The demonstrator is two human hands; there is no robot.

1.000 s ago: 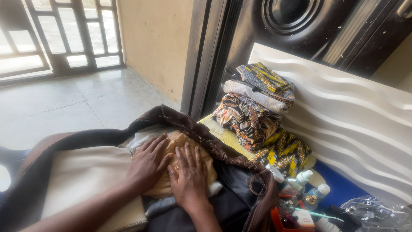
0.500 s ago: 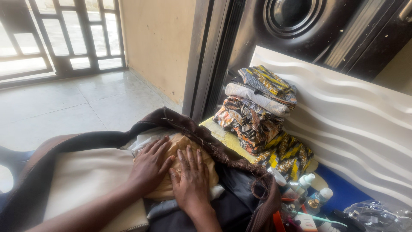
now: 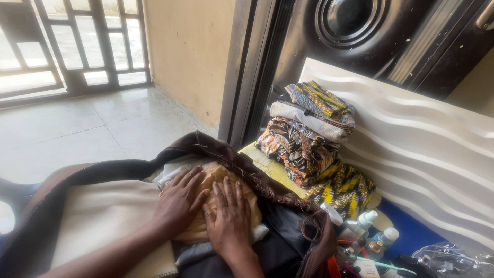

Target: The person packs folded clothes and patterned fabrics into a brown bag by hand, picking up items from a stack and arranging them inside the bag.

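both hands [image 3: 206, 211] flat on tan cloth [image 3: 226, 180], tiled floor [image 3: 77, 128].

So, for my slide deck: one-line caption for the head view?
Both hands, left and right, press tan folded cloth into brown bag.

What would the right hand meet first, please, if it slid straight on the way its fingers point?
The right hand lies flat on the tan folded cloth, fingers pointing up-frame. Going on, it would likely first meet the frayed dark brown bag rim, though depth is unclear.
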